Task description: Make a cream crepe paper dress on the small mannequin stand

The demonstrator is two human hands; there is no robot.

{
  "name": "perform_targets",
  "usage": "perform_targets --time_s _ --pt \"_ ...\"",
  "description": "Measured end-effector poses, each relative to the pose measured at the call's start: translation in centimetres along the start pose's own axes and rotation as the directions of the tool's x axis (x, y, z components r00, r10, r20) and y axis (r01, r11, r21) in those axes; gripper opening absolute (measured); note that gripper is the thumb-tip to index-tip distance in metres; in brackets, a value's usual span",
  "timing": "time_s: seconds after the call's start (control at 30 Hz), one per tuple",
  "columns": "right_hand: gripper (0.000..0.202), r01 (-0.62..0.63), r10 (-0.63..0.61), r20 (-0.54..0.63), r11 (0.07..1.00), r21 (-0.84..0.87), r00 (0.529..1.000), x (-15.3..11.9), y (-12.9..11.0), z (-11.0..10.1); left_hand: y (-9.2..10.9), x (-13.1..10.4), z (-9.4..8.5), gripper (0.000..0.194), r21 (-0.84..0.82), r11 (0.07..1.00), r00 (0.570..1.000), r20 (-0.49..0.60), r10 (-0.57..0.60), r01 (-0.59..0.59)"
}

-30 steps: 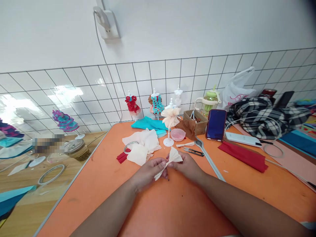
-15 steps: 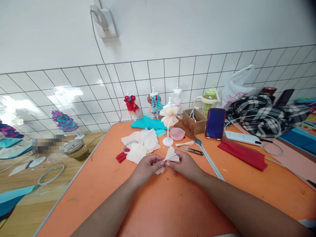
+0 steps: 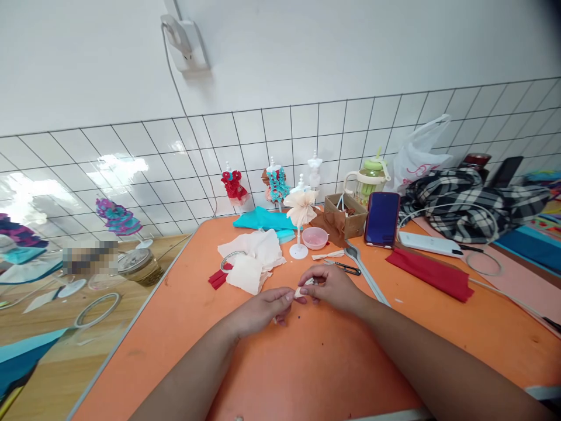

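Observation:
Close together over the orange table (image 3: 280,374), both hands pinch a small piece of cream crepe paper (image 3: 304,287). My left hand (image 3: 267,307) has its fingertips on the paper's left end. My right hand (image 3: 331,286) is curled round the other end and hides much of it. Behind them, a white mini dress form (image 3: 298,251) wears a gathered cream paper skirt (image 3: 301,207). Loose cream paper sheets (image 3: 245,270) lie to the left, with a tape ring (image 3: 232,260) on them. Thread snips (image 3: 347,268) rest just behind my right hand.
A pink bowl (image 3: 315,237), cardboard box (image 3: 346,215), phone (image 3: 382,219), green-lidded bottle (image 3: 371,178) and red paper (image 3: 429,273) stand or lie behind and right. Blue paper (image 3: 265,219) and more dressed forms line the tiled wall. A jar (image 3: 138,266) is at the left.
The cream paper, fanned upward before, is now mostly covered by my fingers. My right hand has curled over it, and my left hand has turned and lowered slightly.

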State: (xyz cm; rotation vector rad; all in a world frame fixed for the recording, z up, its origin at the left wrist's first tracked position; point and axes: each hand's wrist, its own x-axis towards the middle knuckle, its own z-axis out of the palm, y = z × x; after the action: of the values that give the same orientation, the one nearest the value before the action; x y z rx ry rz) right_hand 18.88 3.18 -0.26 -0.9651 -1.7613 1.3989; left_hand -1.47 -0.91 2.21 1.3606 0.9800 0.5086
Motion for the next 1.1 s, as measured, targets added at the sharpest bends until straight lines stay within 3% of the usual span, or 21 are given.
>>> perform_targets --time_s 0.07,0.13,0.23,0.3,0.37,0.47,0.57,0.63,0.7,0.73,0.77,0.83,0.9,0.97,1.1 --pt "0.027 0.009 -0.01 -0.015 0.997 -0.071 1.0 0.4 0.4 -0.9 -0.2 0.1 0.2 0.035 -0.052 0.998 1.0 -0.009 -0.027 0.026" --pt "0.027 0.069 -0.102 -0.1 0.955 -0.289 0.99 1.1 1.0 -2.3 -0.6 0.5 0.4 0.03 -0.223 0.974 0.999 -0.029 -0.042 0.034" --pt "0.026 0.015 -0.248 -0.218 0.691 -0.723 0.944 2.3 2.2 -5.1 -1.1 1.3 0.6 0.02 -0.524 0.851 0.99 -0.127 -0.06 -0.016" --pt "0.028 -0.072 -0.214 -0.202 0.494 -0.866 0.956 2.9 3.0 -6.5 -1.1 1.7 0.6 0.019 -0.631 0.774 0.979 -0.184 -0.085 -0.051" --pt "0.024 -0.112 -0.163 -0.188 0.388 -0.915 0.969 3.4 3.6 -7.1 -0.9 1.8 0.6 0.021 -0.69 0.721 0.981 -0.179 -0.077 -0.069" --pt "0.021 -0.119 -0.154 -0.187 0.37 -0.921 0.97 3.7 3.7 -7.1 -0.5 1.7 0.5 0.025 -0.715 0.695 0.986 -0.155 -0.054 -0.075" --pt "0.022 -0.116 -0.212 -0.213 0.392 -0.913 0.954 3.3 2.8 -6.5 -0.5 1.8 0.6 0.018 -0.68 0.718 0.961 -0.272 -0.06 -0.148" --pt "0.022 -0.089 -0.295 -0.3 0.562 -0.822 0.907 2.7 1.8 -5.7 -0.7 1.9 0.7 0.014 -0.664 0.717 0.933 -0.357 -0.055 -0.212" --pt "0.018 -0.009 -0.254 -0.421 0.848 -0.529 0.871 1.8 0.9 -4.2 -1.0 2.1 0.7 0.016 -0.652 0.722 0.919 -0.389 -0.055 -0.233" --pt "0.018 0.013 -0.142 -0.418 0.955 -0.298 0.897 1.4 0.5 -3.2 -1.2 2.2 0.7 0.019 -0.636 0.739 0.918 -0.391 -0.059 -0.223" --pt "0.023 0.012 -0.028 -0.351 0.999 -0.048 0.936 0.9 0.3 -2.2 -1.4 2.3 0.8 0.023 -0.616 0.759 0.92 -0.388 -0.06 -0.21" --pt "0.033 -0.052 0.121 -0.185 0.938 0.342 0.975 0.1 -0.1 -0.1 -1.6 2.5 1.1 0.027 -0.583 0.788 0.922 -0.383 -0.053 -0.197" --pt "0.036 -0.098 0.16 -0.073 0.842 0.53 0.984 -0.5 -0.3 1.4 -1.7 2.6 1.7 0.026 -0.558 0.803 0.928 -0.372 -0.019 -0.207" --pt "0.036 -0.131 0.19 -0.047 0.817 0.561 0.981 -0.8 -0.3 2.2 -1.7 2.6 2.4 0.026 -0.523 0.826 0.933 -0.361 0.012 -0.213" --pt "0.03 -0.093 0.181 -0.14 0.873 0.479 0.973 -0.6 -0.3 2.4 -1.5 2.5 3.1 0.03 -0.368 0.912 0.914 -0.406 0.016 -0.18"
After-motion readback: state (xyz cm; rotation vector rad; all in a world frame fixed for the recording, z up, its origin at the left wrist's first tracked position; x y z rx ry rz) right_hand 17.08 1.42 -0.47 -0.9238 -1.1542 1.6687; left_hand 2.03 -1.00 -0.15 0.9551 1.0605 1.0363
